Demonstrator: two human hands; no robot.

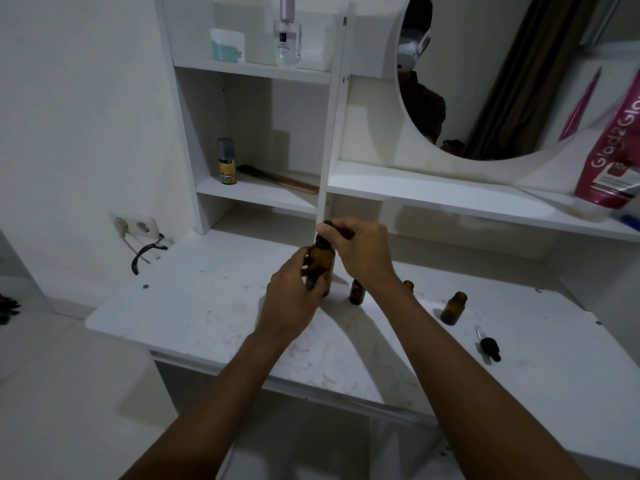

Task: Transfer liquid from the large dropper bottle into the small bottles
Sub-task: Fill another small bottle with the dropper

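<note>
The large brown bottle (321, 263) is upright just left of the frame's centre, above the white worktop (207, 306); its base is hidden. The left grip (294, 296) curls round its body from the lower left. The right grip (360, 251) pinches the black dropper cap (325, 226) on top. Just right stands the nearest small bottle (356, 292). The second small bottle (408, 285) peeks from behind the right wrist, and the third small bottle (453, 308) stands open farther right. A loose dropper (489, 346) lies at lower right.
</note>
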